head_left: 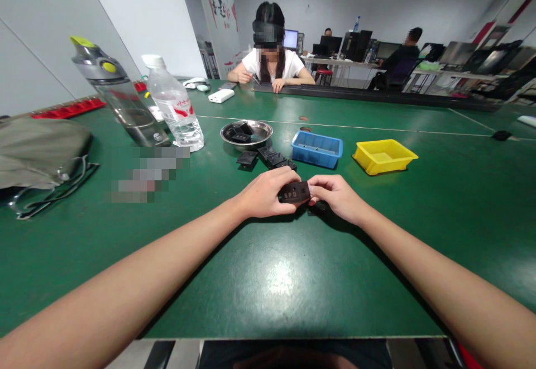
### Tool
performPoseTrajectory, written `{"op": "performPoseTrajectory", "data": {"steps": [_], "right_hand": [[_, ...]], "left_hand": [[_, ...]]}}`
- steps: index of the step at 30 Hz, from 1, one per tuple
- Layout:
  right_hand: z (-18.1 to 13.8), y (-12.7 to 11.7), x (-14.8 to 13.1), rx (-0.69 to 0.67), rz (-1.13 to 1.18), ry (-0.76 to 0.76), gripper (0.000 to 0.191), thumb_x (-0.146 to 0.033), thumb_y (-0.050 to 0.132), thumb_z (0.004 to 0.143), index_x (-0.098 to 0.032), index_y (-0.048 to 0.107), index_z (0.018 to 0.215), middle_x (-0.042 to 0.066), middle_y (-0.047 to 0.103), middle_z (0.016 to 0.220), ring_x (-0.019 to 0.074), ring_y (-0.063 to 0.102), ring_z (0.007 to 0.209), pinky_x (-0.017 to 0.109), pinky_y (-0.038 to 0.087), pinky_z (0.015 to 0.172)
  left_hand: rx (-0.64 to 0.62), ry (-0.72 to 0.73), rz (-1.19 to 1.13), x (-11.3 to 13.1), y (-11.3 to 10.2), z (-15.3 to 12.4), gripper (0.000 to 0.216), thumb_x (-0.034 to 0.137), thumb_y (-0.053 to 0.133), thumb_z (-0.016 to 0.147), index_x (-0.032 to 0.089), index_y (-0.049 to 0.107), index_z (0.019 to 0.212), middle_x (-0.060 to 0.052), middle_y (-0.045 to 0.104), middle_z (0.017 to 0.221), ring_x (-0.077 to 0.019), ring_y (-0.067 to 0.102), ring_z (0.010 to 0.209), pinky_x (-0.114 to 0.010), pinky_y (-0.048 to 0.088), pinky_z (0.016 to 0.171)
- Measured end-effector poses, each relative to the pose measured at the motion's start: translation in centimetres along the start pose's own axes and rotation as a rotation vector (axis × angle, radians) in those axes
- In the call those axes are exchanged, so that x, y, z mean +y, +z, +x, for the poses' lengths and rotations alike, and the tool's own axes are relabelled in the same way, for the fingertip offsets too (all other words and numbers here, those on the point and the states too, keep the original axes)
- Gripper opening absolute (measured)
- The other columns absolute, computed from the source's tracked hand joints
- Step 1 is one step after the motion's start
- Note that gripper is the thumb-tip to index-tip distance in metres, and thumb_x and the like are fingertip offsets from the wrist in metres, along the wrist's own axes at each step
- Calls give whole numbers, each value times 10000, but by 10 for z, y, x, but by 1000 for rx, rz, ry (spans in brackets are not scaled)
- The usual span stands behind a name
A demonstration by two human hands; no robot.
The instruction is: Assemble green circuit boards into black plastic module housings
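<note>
A small black plastic block marked "SPD" (pixel 295 192) is gripped between the thumb and fingers of my left hand (pixel 270 191), held just above the table. My right hand (pixel 335 193) meets its right end, thumb and index finger pinched together there. What sits in that pinch, if anything, is too small to make out. Below the right fingers a dark piece (pixel 317 209) lies on the table, partly hidden. Several black plastic parts (pixel 272 157) lie just beyond my left hand. Behind them, a round metal bowl (pixel 268 134) holds more black parts.
Beyond my hands stand a blue divided tray (pixel 317 156) and a yellow tray (pixel 385 159). A clear water bottle (pixel 173 104), a grey drinking bottle (pixel 125 101) and a drawstring bag (pixel 42 151) are on the left of the green table (pixel 268 279). A person (pixel 272 56) sits opposite.
</note>
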State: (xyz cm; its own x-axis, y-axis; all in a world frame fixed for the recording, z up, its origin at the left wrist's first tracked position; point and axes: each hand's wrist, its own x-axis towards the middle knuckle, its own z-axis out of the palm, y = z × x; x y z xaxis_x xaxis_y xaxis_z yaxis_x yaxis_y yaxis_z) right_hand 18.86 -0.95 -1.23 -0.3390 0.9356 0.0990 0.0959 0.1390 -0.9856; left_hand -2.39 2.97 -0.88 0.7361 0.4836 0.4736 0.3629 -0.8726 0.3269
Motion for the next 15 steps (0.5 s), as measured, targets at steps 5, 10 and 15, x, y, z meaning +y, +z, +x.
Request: {"op": "performPoseTrajectory", "data": {"steps": [5,10,15], "right_hand": [[1,-3,3,-24,6,11,283,-434,764,757,-157,708,776,-12,658,674,111,572,596,257,486,608],[1,-6,6,-67,37,47,335,-473,805,733,-157,694,744,-11,655,647,119,589,588,250,460,577],[2,-5,9,-64,169,74,454,-566,867,635,-163,686,741,-14,667,668,119,611,594,260,483,613]], "left_hand": [[-10,29,-15,0,0,-1,269,265,647,763,155,663,1008,-59,628,906,-191,618,836,-286,498,757],[-33,40,-13,1,0,-1,323,237,651,749,140,675,1056,-66,640,923,-198,633,849,-295,513,770],[-21,40,-23,1,-1,-1,340,242,643,778,141,662,1102,-75,641,952,-204,635,879,-303,518,794]]}}
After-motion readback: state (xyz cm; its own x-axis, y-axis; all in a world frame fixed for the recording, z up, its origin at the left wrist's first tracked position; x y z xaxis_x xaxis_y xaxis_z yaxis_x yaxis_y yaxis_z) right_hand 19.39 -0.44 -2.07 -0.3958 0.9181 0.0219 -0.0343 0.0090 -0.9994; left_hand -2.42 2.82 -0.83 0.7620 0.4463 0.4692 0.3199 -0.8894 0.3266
